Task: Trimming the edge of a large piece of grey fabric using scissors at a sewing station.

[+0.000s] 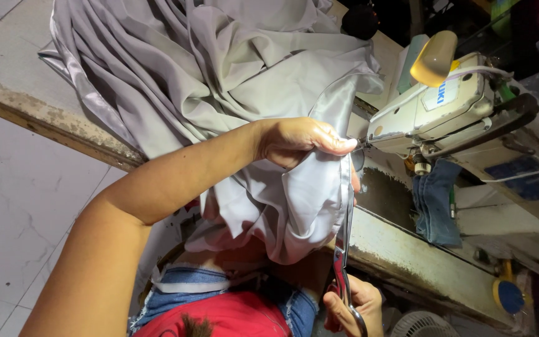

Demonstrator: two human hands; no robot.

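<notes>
My left hand (301, 140) is raised over the table's front edge and pinches the edge of a large grey satin cloth (219, 68), holding a fold of it taut in front of the sewing machine (435, 109). The cloth lies heaped across the table and spills down over my lap. My right hand (350, 307) is low at the bottom edge of the view, gripping metal scissors (344, 262) whose blades point up along the hanging strip of the cloth's edge.
A worn wooden sewing table (407, 249) runs diagonally through the view. A blue denim rag (435, 203) hangs by the machine. A small fan (422, 324) and a blue-and-yellow tool (506, 293) sit at lower right. Pale tiled floor (26, 206) lies at left.
</notes>
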